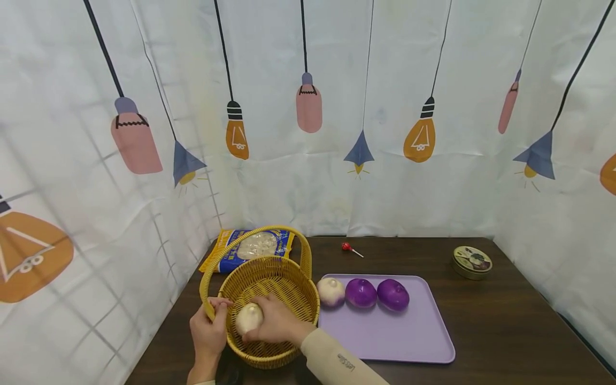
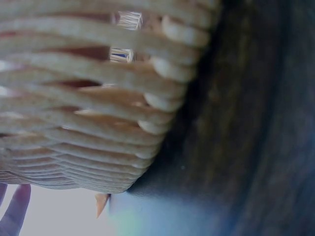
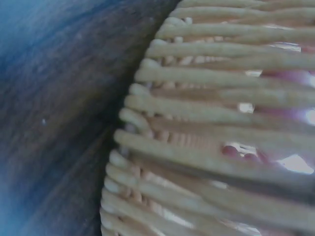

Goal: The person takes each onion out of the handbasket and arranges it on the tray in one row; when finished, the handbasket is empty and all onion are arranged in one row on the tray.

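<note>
In the head view, a yellow woven basket with an arched handle stands at the table's near left. My left hand grips the handle's base at the basket's left rim. Inside the basket, my right hand holds a whitish round turnip, fingers and thumb around its right side. The basket's weave fills much of the left wrist view, with fingertips at its lower left corner. Close weave also covers the right wrist view and hides the right hand there.
Right of the basket lies a lilac tray bearing a white-and-purple turnip and two purple ones. Behind the basket is a blue-and-yellow food packet. A red lollipop and a round tin sit farther back.
</note>
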### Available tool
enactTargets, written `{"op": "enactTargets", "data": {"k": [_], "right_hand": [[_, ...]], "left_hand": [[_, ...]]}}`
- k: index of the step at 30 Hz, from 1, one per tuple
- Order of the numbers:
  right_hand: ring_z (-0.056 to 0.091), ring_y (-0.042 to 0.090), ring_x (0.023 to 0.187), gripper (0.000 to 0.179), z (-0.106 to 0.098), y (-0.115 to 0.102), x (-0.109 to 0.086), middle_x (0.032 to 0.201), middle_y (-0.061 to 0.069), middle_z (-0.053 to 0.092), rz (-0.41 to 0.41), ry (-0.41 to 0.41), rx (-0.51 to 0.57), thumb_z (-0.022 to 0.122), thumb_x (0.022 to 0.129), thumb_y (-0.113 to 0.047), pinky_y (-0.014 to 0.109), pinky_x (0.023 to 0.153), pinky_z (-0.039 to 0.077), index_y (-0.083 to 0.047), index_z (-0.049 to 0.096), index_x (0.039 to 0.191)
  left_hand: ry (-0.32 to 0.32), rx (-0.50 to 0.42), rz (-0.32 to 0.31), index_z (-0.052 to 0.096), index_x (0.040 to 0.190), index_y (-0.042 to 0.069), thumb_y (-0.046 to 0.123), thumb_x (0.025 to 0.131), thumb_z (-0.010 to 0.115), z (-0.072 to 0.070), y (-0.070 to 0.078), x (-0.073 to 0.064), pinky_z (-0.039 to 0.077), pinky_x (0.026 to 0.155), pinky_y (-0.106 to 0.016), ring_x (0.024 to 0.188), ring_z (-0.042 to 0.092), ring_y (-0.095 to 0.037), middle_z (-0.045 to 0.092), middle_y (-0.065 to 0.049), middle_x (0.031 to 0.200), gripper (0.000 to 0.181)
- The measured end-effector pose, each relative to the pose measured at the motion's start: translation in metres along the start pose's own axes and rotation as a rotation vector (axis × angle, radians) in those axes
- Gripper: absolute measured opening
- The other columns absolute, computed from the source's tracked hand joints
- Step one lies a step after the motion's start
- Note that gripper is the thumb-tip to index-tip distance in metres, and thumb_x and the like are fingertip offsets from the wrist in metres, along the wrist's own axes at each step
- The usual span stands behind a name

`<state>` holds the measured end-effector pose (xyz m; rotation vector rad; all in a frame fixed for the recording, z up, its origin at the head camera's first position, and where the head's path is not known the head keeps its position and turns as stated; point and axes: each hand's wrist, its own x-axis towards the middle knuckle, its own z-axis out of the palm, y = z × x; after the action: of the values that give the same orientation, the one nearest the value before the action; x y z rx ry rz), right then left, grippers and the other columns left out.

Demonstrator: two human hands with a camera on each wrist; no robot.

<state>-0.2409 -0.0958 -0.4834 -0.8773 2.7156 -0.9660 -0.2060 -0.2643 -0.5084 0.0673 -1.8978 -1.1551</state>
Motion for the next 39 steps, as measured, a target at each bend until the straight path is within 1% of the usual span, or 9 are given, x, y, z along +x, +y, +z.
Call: {"op": "enactTargets", "data": {"k": [4, 7, 11, 15, 22, 27, 31, 34, 39], "right_hand": [[0.054, 0.011, 0.096, 0.082, -0.006, 0.001, -0.004, 0.117, 0.000, 0.053, 0.037, 0.017, 0.034, 0.084, 0.065, -0.051, 0.029, 0.076, 0.047, -0.022, 0.054, 0.136], [0.055, 0.020, 0.113, 0.086, -0.011, 0.000, -0.008, 0.130, 0.006, 0.053, 0.067, 0.018, 0.070, 0.083, 0.066, -0.049, 0.036, 0.086, 0.049, -0.020, 0.050, 0.141], [0.046, 0.029, 0.131, 0.090, -0.014, 0.000, -0.012, 0.143, 0.009, 0.048, 0.070, 0.034, 0.081, 0.083, 0.068, -0.045, 0.043, 0.099, 0.044, -0.018, 0.045, 0.145], [0.050, 0.023, 0.126, 0.088, -0.019, 0.001, -0.018, 0.139, 0.005, 0.051, 0.037, 0.053, 0.086, 0.083, 0.070, -0.043, 0.038, 0.098, 0.044, -0.016, 0.045, 0.144], [0.055, 0.016, 0.114, 0.079, -0.030, 0.006, -0.033, 0.130, 0.000, 0.055, -0.029, 0.116, 0.116, 0.080, 0.075, -0.044, 0.034, 0.090, 0.048, -0.013, 0.048, 0.140], [0.055, 0.015, 0.116, 0.074, -0.038, 0.017, -0.045, 0.129, -0.003, 0.055, -0.079, 0.189, 0.150, 0.079, 0.077, -0.044, 0.036, 0.093, 0.048, -0.017, 0.049, 0.140], [0.053, 0.014, 0.119, 0.075, -0.046, 0.025, -0.055, 0.132, -0.002, 0.054, -0.129, 0.224, 0.203, 0.078, 0.079, -0.045, 0.036, 0.096, 0.046, -0.018, 0.047, 0.142], [0.054, 0.013, 0.116, 0.075, -0.051, 0.029, -0.063, 0.133, 0.000, 0.054, -0.153, 0.240, 0.257, 0.078, 0.080, -0.044, 0.032, 0.092, 0.048, -0.016, 0.046, 0.142], [0.056, 0.010, 0.104, 0.072, -0.054, 0.033, -0.073, 0.134, 0.000, 0.054, -0.133, 0.263, 0.365, 0.079, 0.080, -0.042, 0.026, 0.083, 0.049, -0.018, 0.048, 0.141]], "left_hand": [[0.007, 0.008, -0.006, 0.049, 0.065, 0.008, -0.007, 0.086, 0.061, 0.000, 0.000, 0.000, 0.040, 0.050, -0.018, 0.062, 0.061, -0.012, 0.068, -0.006, 0.073, 0.028], [0.017, 0.006, -0.001, 0.050, 0.064, 0.008, -0.008, 0.086, 0.061, 0.001, -0.001, 0.000, 0.042, 0.051, -0.017, 0.063, 0.062, -0.012, 0.068, -0.005, 0.072, 0.029], [0.019, 0.007, 0.018, 0.050, 0.064, 0.009, -0.008, 0.085, 0.060, 0.001, 0.000, 0.001, 0.037, 0.048, -0.019, 0.058, 0.060, -0.019, 0.068, -0.005, 0.072, 0.029], [0.014, 0.014, 0.024, 0.049, 0.064, 0.010, -0.008, 0.085, 0.060, 0.000, 0.000, 0.001, 0.034, 0.046, -0.020, 0.055, 0.058, -0.022, 0.068, -0.005, 0.072, 0.030], [0.013, -0.007, 0.028, 0.048, 0.064, 0.008, -0.008, 0.085, 0.062, 0.000, 0.000, 0.001, 0.033, 0.045, -0.021, 0.058, 0.059, -0.013, 0.069, -0.010, 0.073, 0.030], [0.003, -0.005, 0.021, 0.047, 0.065, 0.008, -0.008, 0.085, 0.062, 0.000, 0.000, 0.000, 0.034, 0.045, -0.021, 0.058, 0.060, -0.017, 0.069, -0.009, 0.073, 0.030], [0.001, 0.012, 0.024, 0.047, 0.065, 0.008, -0.008, 0.086, 0.061, 0.000, -0.001, 0.001, 0.033, 0.045, -0.021, 0.055, 0.058, -0.020, 0.068, -0.007, 0.073, 0.030], [0.001, 0.006, 0.024, 0.047, 0.065, 0.008, -0.008, 0.086, 0.061, 0.000, 0.000, 0.001, 0.032, 0.044, -0.022, 0.050, 0.054, -0.019, 0.068, -0.007, 0.073, 0.030], [0.004, 0.011, 0.012, 0.048, 0.065, 0.008, -0.008, 0.086, 0.061, 0.000, 0.001, 0.001, 0.033, 0.046, -0.021, 0.053, 0.057, -0.017, 0.069, -0.007, 0.073, 0.029]]}}
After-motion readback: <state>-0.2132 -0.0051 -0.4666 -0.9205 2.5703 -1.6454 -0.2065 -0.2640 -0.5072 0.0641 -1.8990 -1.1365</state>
